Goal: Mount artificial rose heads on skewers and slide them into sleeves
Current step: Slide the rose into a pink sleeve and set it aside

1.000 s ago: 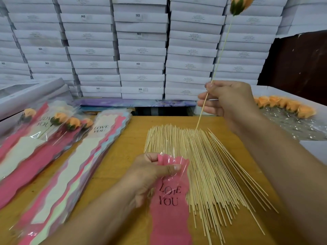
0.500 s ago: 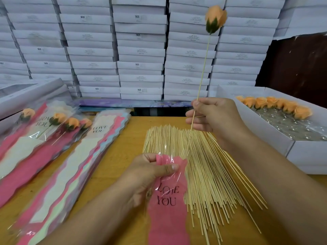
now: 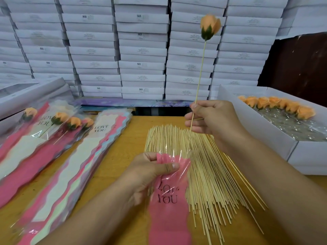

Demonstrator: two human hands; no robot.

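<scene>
My right hand [image 3: 212,121] pinches a thin wooden skewer [image 3: 200,75] held nearly upright, with an orange rose head [image 3: 210,26] on its top. The skewer's lower tip sits at the mouth of a pink "LOVE YOU" sleeve [image 3: 168,200]. My left hand [image 3: 150,172] grips that sleeve's top, thumb on the clear film, holding the mouth apart. A large pile of loose skewers [image 3: 203,174] lies on the wooden table [image 3: 127,144] under both hands.
Several sleeved roses [image 3: 58,124] and a stack of empty sleeves [image 3: 74,165] lie at the left. A white box [image 3: 276,137] holding several orange rose heads [image 3: 276,105] stands at the right. Stacked white boxes [image 3: 141,50] wall the back.
My right hand has moved down and left with the skewered rose, bringing the skewer's lower tip to the sleeve mouth. The left hand keeps its hold on the sleeve.
</scene>
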